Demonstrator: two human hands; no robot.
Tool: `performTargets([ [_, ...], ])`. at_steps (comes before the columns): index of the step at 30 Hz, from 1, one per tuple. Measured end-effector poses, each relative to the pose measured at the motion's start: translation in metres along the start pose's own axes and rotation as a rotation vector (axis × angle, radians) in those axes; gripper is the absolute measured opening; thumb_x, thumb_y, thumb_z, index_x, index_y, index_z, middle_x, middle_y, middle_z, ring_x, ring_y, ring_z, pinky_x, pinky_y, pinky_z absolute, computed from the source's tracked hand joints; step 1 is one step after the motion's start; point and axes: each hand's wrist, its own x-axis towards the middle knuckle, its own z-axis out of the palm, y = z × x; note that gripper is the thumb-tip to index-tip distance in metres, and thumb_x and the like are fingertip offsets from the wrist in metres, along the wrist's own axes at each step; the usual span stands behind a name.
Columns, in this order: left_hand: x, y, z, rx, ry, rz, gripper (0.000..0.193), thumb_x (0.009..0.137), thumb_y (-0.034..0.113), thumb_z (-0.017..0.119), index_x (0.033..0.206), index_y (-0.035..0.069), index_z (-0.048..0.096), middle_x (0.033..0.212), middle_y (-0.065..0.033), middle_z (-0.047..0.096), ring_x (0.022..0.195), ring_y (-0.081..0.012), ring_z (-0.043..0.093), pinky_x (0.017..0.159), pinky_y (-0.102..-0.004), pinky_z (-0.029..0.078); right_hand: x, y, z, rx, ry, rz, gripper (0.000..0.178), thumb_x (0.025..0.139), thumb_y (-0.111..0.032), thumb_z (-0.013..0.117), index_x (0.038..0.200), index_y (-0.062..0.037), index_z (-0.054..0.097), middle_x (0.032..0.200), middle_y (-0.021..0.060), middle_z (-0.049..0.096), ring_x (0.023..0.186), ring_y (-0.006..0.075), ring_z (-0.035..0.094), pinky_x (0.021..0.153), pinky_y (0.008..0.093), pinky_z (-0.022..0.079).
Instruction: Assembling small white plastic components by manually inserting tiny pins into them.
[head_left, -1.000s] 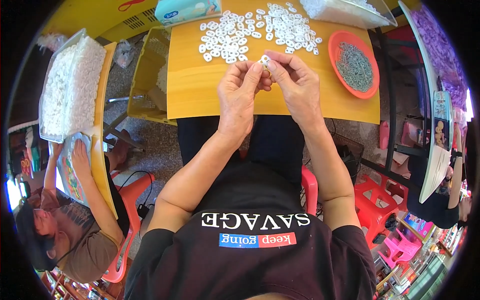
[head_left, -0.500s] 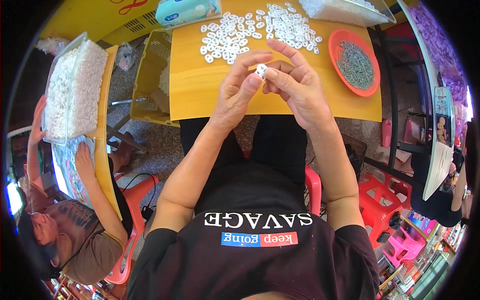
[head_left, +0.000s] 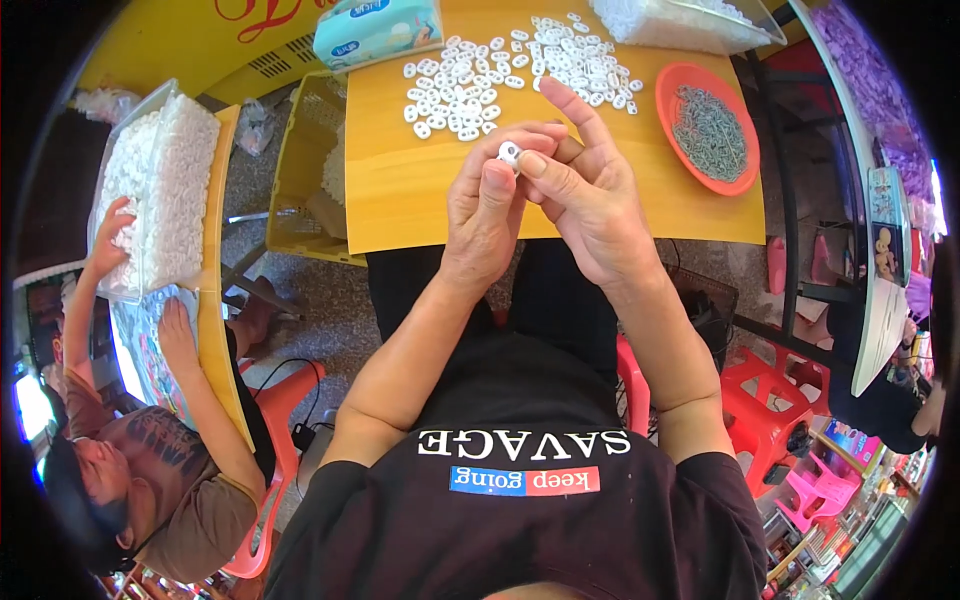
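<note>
The little white piece (head_left: 509, 153) sat between the left hand (head_left: 477, 220) and right hand (head_left: 597, 212), thumbs and fingers pinching it, one right finger stretched far out.

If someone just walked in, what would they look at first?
Probably the bright red bowl of grey metal pieces, on the right of the yellow table. Next, maybe the heaps of white two-holed pieces toward the far edge. In the middle, a small white piece shows where the left grip and right grip meet.
</note>
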Motion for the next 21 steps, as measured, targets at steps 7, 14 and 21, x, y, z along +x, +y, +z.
performTargets([
  [7, 0.001, 0.000, -0.003, -0.044, -0.030, 0.074, 0.034, 0.099, 0.035, 0.051, 0.110, 0.003, 0.056, 0.117, -0.0140, 0.056, 0.125, -0.0279, 0.045, 0.103, -0.0395, 0.038, -0.002, 0.001, 0.007, 0.046, -0.007, 0.006, 0.073, 0.087, -0.001, 0.065, 0.146, -0.0021, 0.022, 0.100, 0.0071, 0.057, 0.093, 0.0112, 0.057, 0.082, 0.0237, 0.047],
  [14, -0.002, 0.000, -0.003, -0.079, -0.036, 0.043, 0.030, 0.098, 0.032, 0.052, 0.109, 0.004, 0.056, 0.113, -0.0131, 0.057, 0.124, -0.0280, 0.044, 0.103, -0.0399, 0.037, -0.005, 0.002, 0.008, 0.107, 0.007, 0.032, 0.072, 0.087, 0.001, 0.064, 0.146, -0.0031, 0.023, 0.103, 0.0059, 0.055, 0.092, 0.0106, 0.056, 0.082, 0.0235, 0.046],
  [21, -0.005, 0.000, -0.011, -0.098, -0.020, -0.001, 0.027, 0.099, 0.029, 0.051, 0.106, 0.003, 0.058, 0.111, -0.0125, 0.058, 0.118, -0.0255, 0.048, 0.100, -0.0373, 0.040, -0.005, 0.014, 0.008, 0.054, 0.032, -0.007, 0.067, 0.088, -0.003, 0.064, 0.146, -0.0051, 0.029, 0.096, 0.0024, 0.056, 0.079, 0.0076, 0.051, 0.074, 0.0224, 0.045],
])
